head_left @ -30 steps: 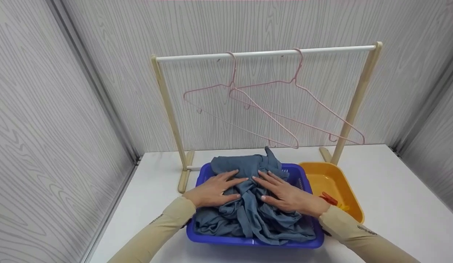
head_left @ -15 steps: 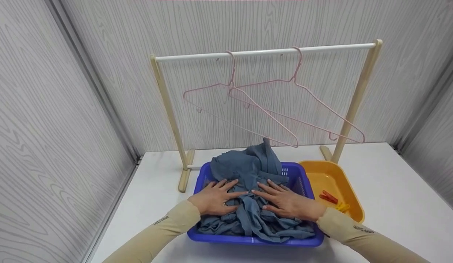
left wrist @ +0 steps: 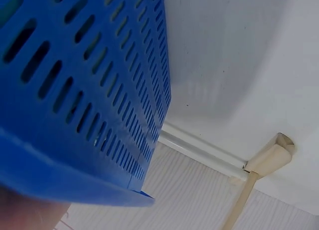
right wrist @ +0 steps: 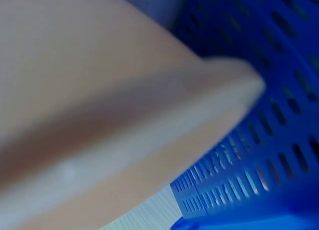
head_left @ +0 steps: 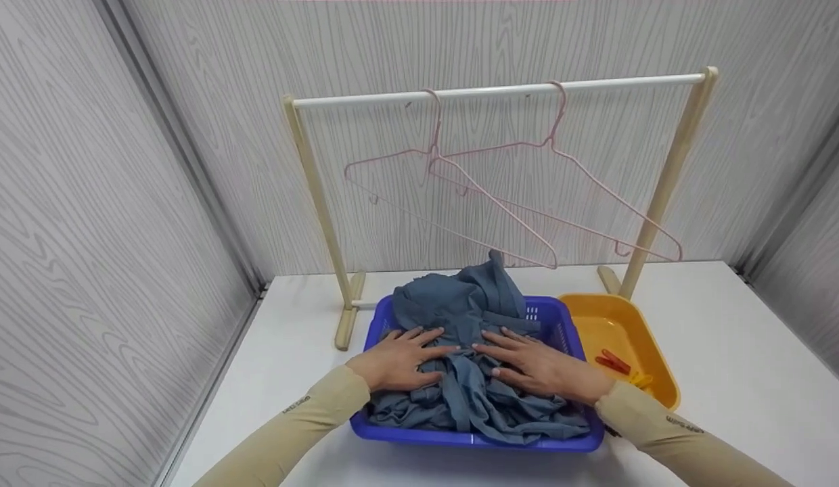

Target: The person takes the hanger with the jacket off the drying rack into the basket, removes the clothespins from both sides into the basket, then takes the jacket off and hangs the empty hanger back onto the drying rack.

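Crumpled blue-grey clothing [head_left: 436,297] fills a blue slotted plastic basket [head_left: 473,441] on the table. One bunched part rises above the basket's back rim. My left hand [head_left: 400,360] rests on the left of the cloth with its fingers spread. Opposite it, my right hand [head_left: 542,365] lies on the cloth, fingers also spread, fingertips near those of the left. The left wrist view shows the basket's slotted outer side [left wrist: 114,90]. A blurred pale shape covers much of the right wrist view, beside the basket's slotted wall [right wrist: 279,140].
Behind the basket stands a drying rack with a white rail [head_left: 494,90] and wooden posts. Two pink hangers [head_left: 494,196] hang from it, low over the cloth. To the right, an orange tray [head_left: 602,328] holds red [head_left: 614,362] and yellow clips [head_left: 641,380]. Patterned walls surround the white table.
Both hands have slid a little toward the person over the cloth. The clothing's back part has spread and risen higher. Very little differs over the last half second.
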Motion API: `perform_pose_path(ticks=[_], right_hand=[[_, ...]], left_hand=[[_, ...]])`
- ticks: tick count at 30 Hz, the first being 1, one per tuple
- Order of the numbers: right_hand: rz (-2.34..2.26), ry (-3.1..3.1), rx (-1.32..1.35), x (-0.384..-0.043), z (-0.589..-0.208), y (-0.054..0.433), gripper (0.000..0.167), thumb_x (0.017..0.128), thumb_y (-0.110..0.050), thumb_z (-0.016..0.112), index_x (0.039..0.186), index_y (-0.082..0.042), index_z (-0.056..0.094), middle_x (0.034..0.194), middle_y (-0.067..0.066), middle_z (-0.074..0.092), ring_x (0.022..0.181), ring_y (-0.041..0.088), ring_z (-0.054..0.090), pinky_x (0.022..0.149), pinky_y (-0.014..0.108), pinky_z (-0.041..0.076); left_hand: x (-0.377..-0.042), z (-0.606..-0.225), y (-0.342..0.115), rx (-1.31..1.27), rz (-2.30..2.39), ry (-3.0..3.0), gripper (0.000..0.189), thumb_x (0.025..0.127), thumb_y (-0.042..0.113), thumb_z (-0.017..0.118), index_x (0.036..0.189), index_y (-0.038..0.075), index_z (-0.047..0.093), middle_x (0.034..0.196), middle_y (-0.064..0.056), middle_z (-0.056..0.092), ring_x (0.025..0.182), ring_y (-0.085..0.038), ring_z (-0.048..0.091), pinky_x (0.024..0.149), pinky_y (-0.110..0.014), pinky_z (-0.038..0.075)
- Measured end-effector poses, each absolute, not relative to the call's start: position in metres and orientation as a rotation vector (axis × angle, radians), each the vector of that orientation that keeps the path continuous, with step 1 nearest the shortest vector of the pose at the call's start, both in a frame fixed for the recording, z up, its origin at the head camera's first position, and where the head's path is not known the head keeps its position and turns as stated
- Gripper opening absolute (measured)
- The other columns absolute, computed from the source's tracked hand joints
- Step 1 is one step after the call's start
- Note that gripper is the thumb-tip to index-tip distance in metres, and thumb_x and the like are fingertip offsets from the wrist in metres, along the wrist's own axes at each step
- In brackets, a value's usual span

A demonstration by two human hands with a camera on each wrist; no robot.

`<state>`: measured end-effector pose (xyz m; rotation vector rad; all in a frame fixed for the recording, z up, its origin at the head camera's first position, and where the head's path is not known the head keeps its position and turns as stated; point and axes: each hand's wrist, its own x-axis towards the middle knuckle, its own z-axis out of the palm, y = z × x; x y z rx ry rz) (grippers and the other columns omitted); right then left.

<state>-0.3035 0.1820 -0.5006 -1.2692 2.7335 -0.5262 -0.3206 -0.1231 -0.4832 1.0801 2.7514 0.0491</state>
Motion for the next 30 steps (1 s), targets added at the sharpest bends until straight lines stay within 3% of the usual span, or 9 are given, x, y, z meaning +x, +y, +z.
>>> perform_pose_path(ticks=[4, 8, 16, 25, 30], right_hand=[[-0.626, 2.765, -1.258, -0.303, -0.484, 0.191, 0.05, 0.106, -0.047, 0.035, 0.152, -0.027, 0.039, 0.159, 0.001, 0.03, 0.144, 0.03, 0.026, 0.112, 0.057, 0.023], [-0.688, 2.869, -1.221, -0.309, -0.461, 0.201, 0.045, 0.106, -0.038, 0.043, 0.144, -0.015, 0.052, 0.15, 0.007, 0.044, 0.138, 0.029, 0.038, 0.11, 0.053, 0.029], [-0.597, 2.993, -1.2, -0.346, -0.434, 0.208, 0.038, 0.095, -0.013, 0.065, 0.13, -0.001, 0.06, 0.13, 0.016, 0.059, 0.121, 0.034, 0.055, 0.102, 0.052, 0.041], [-0.451, 2.964, -1.101, -0.383, -0.443, 0.195, 0.057, 0.088, -0.019, 0.075, 0.137, 0.0, 0.054, 0.135, 0.02, 0.054, 0.123, 0.035, 0.052, 0.102, 0.05, 0.041], [-0.399, 2.997, -1.127, -0.388, -0.448, 0.184, 0.056, 0.083, -0.02, 0.079, 0.131, 0.0, 0.059, 0.127, 0.018, 0.059, 0.117, 0.035, 0.054, 0.098, 0.049, 0.043]], left_hand=[[-0.325, -0.473, -0.131, 1.154, 0.175, 2.772, 0.059, 0.098, 0.067, 0.033, 0.151, 0.042, 0.034, 0.161, 0.008, 0.022, 0.145, -0.026, 0.026, 0.11, -0.059, 0.024], [-0.333, -0.455, -0.143, 1.139, 0.356, 2.821, 0.058, 0.1, 0.062, 0.036, 0.151, 0.034, 0.038, 0.159, 0.007, 0.026, 0.143, -0.024, 0.03, 0.112, -0.055, 0.025], [-0.372, -0.43, -0.151, 1.014, 0.452, 3.021, 0.043, 0.102, 0.031, 0.055, 0.139, 0.009, 0.055, 0.141, -0.012, 0.052, 0.128, -0.03, 0.05, 0.105, -0.046, 0.039], [-0.408, -0.429, -0.132, 1.014, 0.453, 2.979, 0.046, 0.095, 0.024, 0.068, 0.135, 0.004, 0.057, 0.134, -0.016, 0.057, 0.123, -0.031, 0.053, 0.103, -0.043, 0.041], [-0.416, -0.435, -0.126, 0.966, 0.458, 2.977, 0.044, 0.091, 0.02, 0.073, 0.13, 0.004, 0.06, 0.131, -0.016, 0.058, 0.12, -0.031, 0.055, 0.101, -0.044, 0.042]])
